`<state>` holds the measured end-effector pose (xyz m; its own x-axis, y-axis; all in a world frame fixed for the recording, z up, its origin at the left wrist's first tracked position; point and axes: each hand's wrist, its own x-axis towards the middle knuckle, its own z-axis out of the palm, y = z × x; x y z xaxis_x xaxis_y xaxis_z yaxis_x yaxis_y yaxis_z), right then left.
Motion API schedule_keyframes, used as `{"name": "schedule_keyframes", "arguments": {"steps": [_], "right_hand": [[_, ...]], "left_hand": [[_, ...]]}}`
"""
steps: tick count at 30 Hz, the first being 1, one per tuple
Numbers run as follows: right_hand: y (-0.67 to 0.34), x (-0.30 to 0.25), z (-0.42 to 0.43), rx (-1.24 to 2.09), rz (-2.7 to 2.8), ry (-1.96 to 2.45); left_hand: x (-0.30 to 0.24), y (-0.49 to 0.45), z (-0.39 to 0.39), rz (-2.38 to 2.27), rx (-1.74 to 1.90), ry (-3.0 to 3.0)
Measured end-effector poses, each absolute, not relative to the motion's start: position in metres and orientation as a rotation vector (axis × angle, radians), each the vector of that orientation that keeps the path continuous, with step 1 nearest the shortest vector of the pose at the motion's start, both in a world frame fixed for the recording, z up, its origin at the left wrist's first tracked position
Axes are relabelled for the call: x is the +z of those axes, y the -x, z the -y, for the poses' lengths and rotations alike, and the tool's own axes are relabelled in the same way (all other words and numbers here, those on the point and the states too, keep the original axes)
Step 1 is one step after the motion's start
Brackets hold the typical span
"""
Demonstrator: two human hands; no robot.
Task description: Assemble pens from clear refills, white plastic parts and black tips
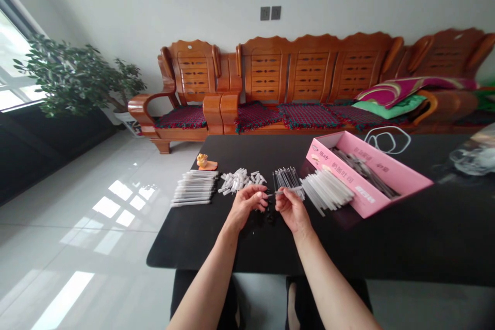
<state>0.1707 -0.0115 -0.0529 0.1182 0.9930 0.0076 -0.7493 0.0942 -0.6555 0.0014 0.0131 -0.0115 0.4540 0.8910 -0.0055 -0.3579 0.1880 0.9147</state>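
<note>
Over the black table, my left hand (249, 203) and my right hand (293, 208) face each other with a slim pen part between them. Thumb and fingers of the right hand pinch a pale pen barrel (297, 189). My left fingertips close on the thin end of what looks like a pen refill, mostly hidden. Beyond the hands lie dark refills (285, 177) and a row of translucent barrels (328, 190). White pen caps (238, 179) are heaped beyond my left hand. Small black pieces (270, 215) lie between the wrists.
Pens (195, 187) lie in a row at the table's left edge, near a small yellow figurine (202, 160). A pink box (365, 185) of dark strips stands right. Behind it are a white cable (389, 136) and a wooden sofa (288, 69).
</note>
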Motion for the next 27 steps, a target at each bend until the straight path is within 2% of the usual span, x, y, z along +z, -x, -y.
{"name": "schedule_keyframes", "arguments": {"steps": [5,11,18,27], "right_hand": [[-0.169,-0.051,0.014,1.424,0.606,0.591],[-0.172,-0.049,0.014,1.422,0.529,0.553],[-0.173,-0.049,0.012,1.450,0.511,0.521],[-0.173,-0.050,0.012,1.438,0.497,0.551]], "left_hand": [[-0.021,-0.013,-0.018,-0.695,0.959,-1.188],[-0.022,-0.001,-0.021,-1.003,1.182,-1.627],[-0.031,0.003,-0.010,-0.987,0.848,-2.347],[-0.027,-0.006,-0.004,-0.961,0.676,-2.553]]}}
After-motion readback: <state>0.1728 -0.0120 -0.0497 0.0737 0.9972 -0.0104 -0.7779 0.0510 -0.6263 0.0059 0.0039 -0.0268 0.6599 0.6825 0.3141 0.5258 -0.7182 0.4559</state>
